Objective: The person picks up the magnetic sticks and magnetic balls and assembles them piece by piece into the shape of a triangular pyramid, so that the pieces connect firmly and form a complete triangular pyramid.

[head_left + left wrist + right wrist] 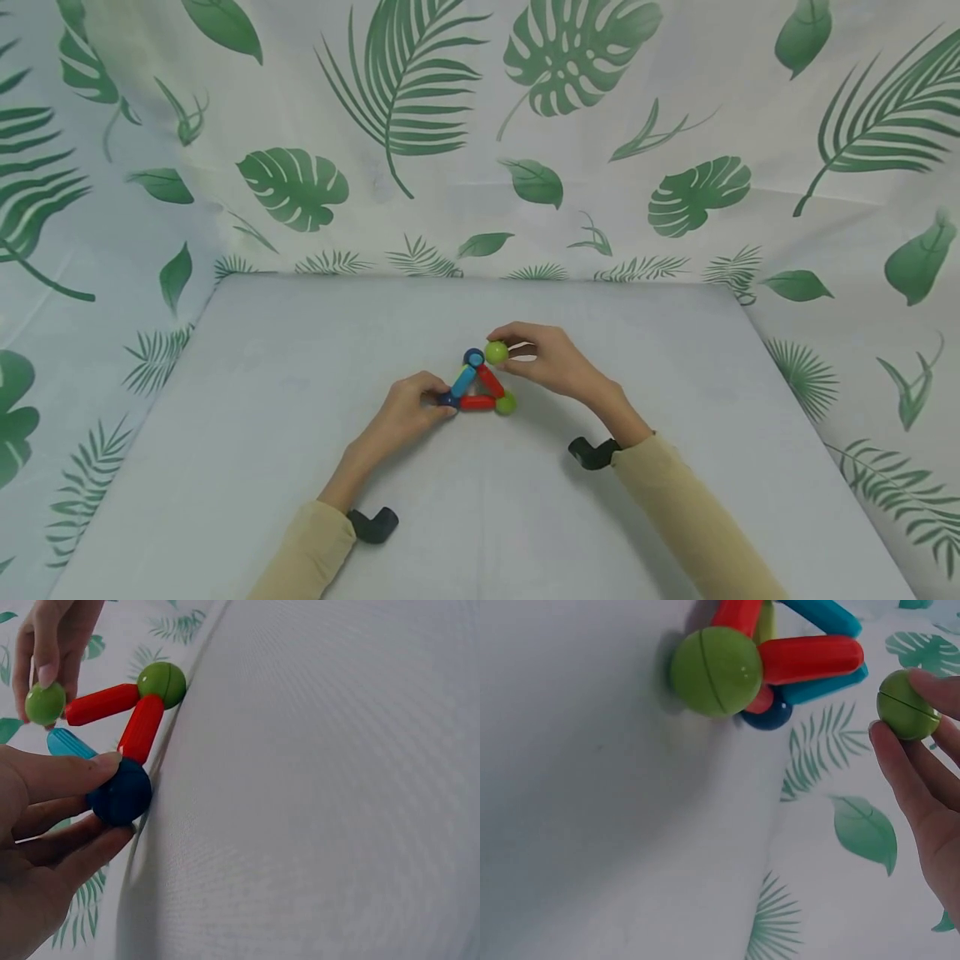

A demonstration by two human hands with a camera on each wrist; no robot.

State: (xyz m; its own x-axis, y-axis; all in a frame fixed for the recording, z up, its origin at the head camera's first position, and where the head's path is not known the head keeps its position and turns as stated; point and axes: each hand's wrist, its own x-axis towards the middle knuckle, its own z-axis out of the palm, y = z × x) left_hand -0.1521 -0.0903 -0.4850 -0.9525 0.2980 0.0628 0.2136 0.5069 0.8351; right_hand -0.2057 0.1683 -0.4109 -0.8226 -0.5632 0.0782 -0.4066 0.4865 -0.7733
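Note:
A frame of toy rods and balls stands on the table, its dark blue ball [124, 793] gripped between the thumb and fingers of my left hand [408, 408]. One red rod [477, 403] runs from that ball to a green ball [506, 403] at the front right. Another red rod [814, 658] and light blue rods [825, 686] slant upward with free ends close together. A second dark blue ball [769, 712] sits at the back. My right hand [551, 358] pinches a loose lime green ball [907, 705] beside those free ends, with a small gap in the right wrist view.
A pale cloth covers the table [480, 517]. Leaf-printed fabric [442, 208] rises behind it and along both sides. Black curved pieces [372, 525] are worn at both wrists, below the tan sleeves.

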